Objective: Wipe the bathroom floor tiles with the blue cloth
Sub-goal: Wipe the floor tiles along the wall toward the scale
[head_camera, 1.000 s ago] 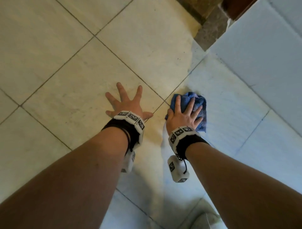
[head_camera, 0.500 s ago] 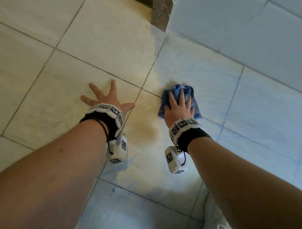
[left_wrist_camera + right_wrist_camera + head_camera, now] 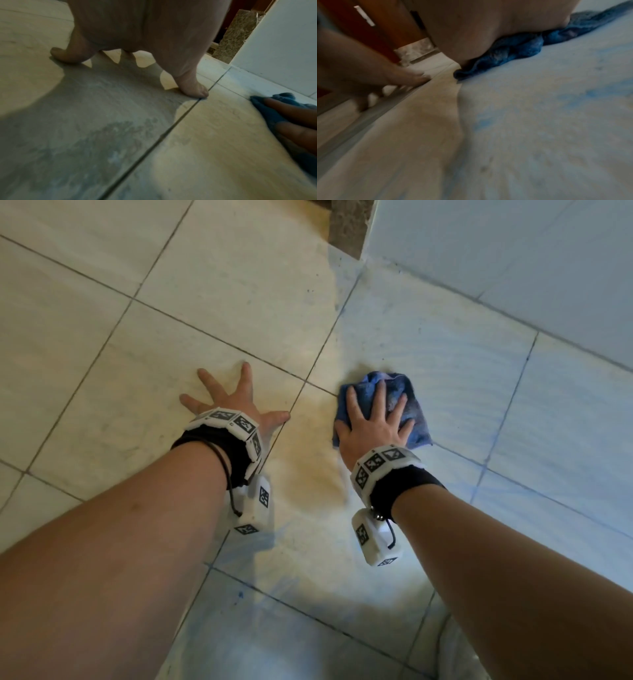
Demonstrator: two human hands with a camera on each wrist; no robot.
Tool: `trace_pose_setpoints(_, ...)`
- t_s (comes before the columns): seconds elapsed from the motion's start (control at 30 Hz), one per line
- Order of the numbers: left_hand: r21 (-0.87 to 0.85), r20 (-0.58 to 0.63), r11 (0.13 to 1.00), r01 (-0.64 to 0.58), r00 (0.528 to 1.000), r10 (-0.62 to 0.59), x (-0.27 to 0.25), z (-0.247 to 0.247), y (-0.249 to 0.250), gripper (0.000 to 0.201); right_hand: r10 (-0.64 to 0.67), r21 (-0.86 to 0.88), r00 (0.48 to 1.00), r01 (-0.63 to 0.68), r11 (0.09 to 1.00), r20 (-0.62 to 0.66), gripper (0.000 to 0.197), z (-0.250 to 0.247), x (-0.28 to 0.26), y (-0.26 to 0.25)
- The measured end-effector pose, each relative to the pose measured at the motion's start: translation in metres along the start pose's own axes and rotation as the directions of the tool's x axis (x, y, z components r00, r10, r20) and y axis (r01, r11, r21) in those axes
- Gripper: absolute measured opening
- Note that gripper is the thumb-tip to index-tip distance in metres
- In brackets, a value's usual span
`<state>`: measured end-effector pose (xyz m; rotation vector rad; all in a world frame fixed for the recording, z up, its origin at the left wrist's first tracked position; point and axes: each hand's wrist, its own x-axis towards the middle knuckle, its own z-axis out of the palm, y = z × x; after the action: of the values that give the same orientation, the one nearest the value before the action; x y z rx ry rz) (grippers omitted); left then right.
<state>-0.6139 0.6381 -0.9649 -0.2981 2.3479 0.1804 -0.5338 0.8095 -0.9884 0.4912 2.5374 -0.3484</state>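
Note:
A crumpled blue cloth (image 3: 411, 419) lies on the pale floor tiles (image 3: 239, 285), just right of a grout line. My right hand (image 3: 375, 419) lies flat on top of it with fingers spread and straight, pressing it down. In the right wrist view the cloth (image 3: 513, 51) bunches under the palm. My left hand (image 3: 233, 402) is planted on the tile to the left, fingers splayed, thumb beside the grout line, holding nothing. In the left wrist view its fingertips (image 3: 197, 92) press the floor, and the cloth (image 3: 267, 113) shows at the right edge.
A white tiled wall (image 3: 513, 261) rises behind and right of the cloth. A brown stone threshold (image 3: 346, 224) sits at the top by the wall's corner. The tiles near the cloth look wet with blue streaks (image 3: 462, 361).
My view has swung, so the wall now stands nearer the cloth. The right hand has slid the cloth a little across the tile. The left hand stays planted flat on the floor.

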Motion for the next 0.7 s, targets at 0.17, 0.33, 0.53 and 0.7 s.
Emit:
trace_pose_setpoints(0.17, -0.019, -0.032, 1.0, -0.007, 0.999, 0.006, 0.0, 0.005, -0.004, 0.11, -0.246, -0.131, 0.966, 0.255, 0.958, 0.076, 0.06, 0.013, -0.02, -0.007)
trace_pose_setpoints(0.33, -0.024, -0.052, 1.0, -0.011, 0.999, 0.01, -0.001, 0.011, -0.006, 0.106, -0.027, -0.056, 0.999, 0.026, 0.998, -0.018, 0.058, -0.018, 0.012, 0.04)
trace_pose_setpoints(0.53, -0.019, -0.06, 1.0, -0.003, 0.998, 0.002, -0.003, 0.01, -0.003, 0.105, 0.084, 0.04, 0.996, -0.083, 0.996, -0.025, 0.06, -0.013, 0.015, 0.021)
trace_pose_setpoints(0.7, -0.043, -0.036, 0.999, -0.024, 0.999, 0.023, -0.01, 0.015, 0.006, 0.1, 0.083, 0.034, 0.996, -0.082, 0.996, -0.028, 0.06, -0.013, 0.016, 0.022)
